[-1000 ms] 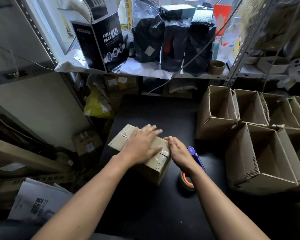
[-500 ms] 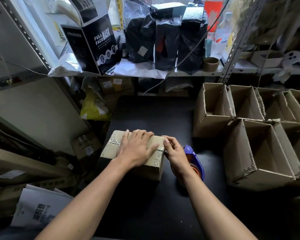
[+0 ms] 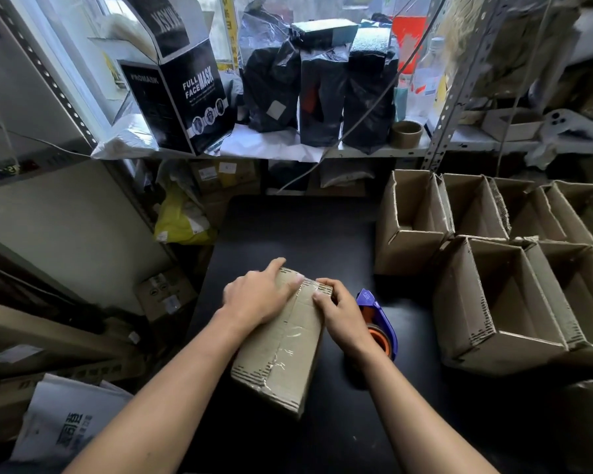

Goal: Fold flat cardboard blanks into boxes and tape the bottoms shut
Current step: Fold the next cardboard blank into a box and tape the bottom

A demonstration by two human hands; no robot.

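Note:
A folded cardboard box [image 3: 281, 347] lies on the black table [image 3: 322, 234] with its taped bottom facing up; clear tape runs along the centre seam. My left hand [image 3: 257, 295] lies over the far left part of the box, fingers spread along the far edge. My right hand [image 3: 339, 313] grips the far right corner, thumb on the taped top and fingers round the side. A purple and orange tape dispenser [image 3: 377, 319] stands on the table just right of my right hand.
Several open, folded boxes [image 3: 493, 302] crowd the table's right side. A shelf behind holds black bags [image 3: 322, 87], a black mask carton [image 3: 182, 97] and a tape roll [image 3: 406, 133]. Flat cardboard [image 3: 31, 336] and a white bag [image 3: 62, 422] lie at the left.
The box has been turned from lying crosswise to lying lengthwise, its near end now pointing toward me. Both hands have stayed on its far end.

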